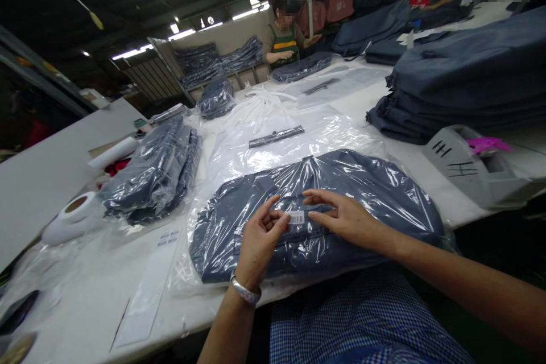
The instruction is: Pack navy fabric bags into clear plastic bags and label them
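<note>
Centrally, blue bag inside clear plastic

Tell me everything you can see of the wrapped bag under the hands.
The wrapped bag is dark blue-grey, wide and round-ended, apparently soft fabric, inside a clear, glossy, creased plastic sleeve with slack beyond its edges. It lies flat along the near edge of the white table. A small white barcode label sits near its middle. The left hand and right hand are over it, either side of the label; whether they press the sleeve, I cannot tell.
</note>
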Motion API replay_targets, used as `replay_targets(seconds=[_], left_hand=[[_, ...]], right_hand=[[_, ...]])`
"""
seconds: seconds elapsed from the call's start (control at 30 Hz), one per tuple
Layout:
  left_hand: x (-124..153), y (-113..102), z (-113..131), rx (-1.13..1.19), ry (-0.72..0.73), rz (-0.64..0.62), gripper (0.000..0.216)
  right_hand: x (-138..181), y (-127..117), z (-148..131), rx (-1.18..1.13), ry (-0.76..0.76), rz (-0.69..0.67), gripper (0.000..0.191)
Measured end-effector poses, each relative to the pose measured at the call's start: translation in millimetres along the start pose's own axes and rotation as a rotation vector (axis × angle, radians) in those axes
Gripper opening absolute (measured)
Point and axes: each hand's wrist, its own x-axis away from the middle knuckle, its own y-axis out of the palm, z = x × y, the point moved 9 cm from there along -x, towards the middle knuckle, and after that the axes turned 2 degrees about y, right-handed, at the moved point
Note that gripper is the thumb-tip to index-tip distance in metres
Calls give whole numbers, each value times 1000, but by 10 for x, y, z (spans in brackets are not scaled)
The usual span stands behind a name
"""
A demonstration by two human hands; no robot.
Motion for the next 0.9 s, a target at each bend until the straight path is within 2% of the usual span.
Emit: replay_targets(seconds=[0.07, 0.3, 0.43, 0.57, 0.73, 0.9], left_hand=[[-16, -34, -16, 29, 3, 42, 60], [-138, -47, -10, 15, 28, 43, 60], [-250, -270, 111, -267, 182, 168, 51], [-291, -415, 200, -521, 296, 260, 40], [-313, -402, 187, -662, 354, 240, 35], [-347, -303, 207, -771, 422, 181, 34]], right_hand=[[-16, -3, 6, 43, 9, 18, 45], [-278, 76, -23, 24, -5, -21, 44], [-543, 10, 0, -35, 35, 13, 45], [-753, -23, 110, 17, 93, 21, 42], [-861, 98, 319, 72, 173, -72, 42], [-898, 151, 358, 124, 198, -100, 41]])
